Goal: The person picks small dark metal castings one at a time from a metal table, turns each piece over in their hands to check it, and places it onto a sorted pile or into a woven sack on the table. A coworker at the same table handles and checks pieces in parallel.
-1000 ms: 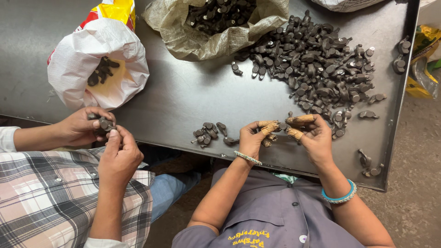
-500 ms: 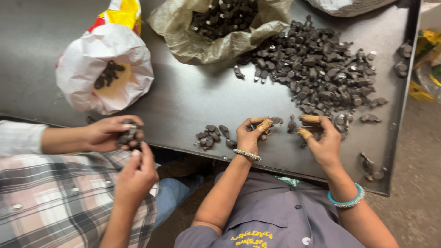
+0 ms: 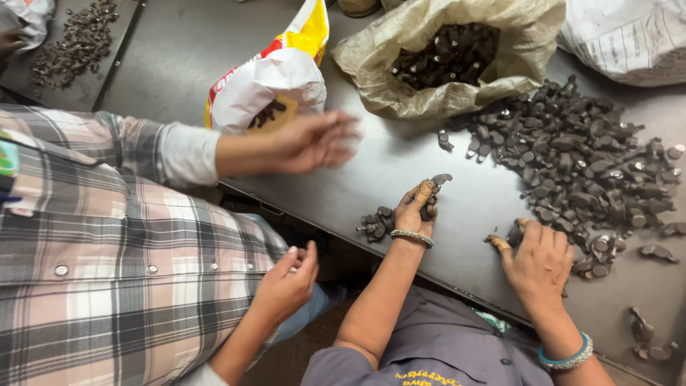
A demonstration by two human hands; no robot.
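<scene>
While the wrists sit at the near edge of the steel bench, the left hand is pinched shut on one dark piece, held up off the metal, probably so it can be looked over. A small heap lies at its 8 o'clock, likely kept apart on purpose. The right hand lies palm down at the big pile's near edge; can't tell if those fingers actually grip anything. At 10 o'clock a co-worker's hand is blurred in front of a white and yellow bag. Farthest out, at 12 o'clock, a tan sack slumps open, more pieces inside.
</scene>
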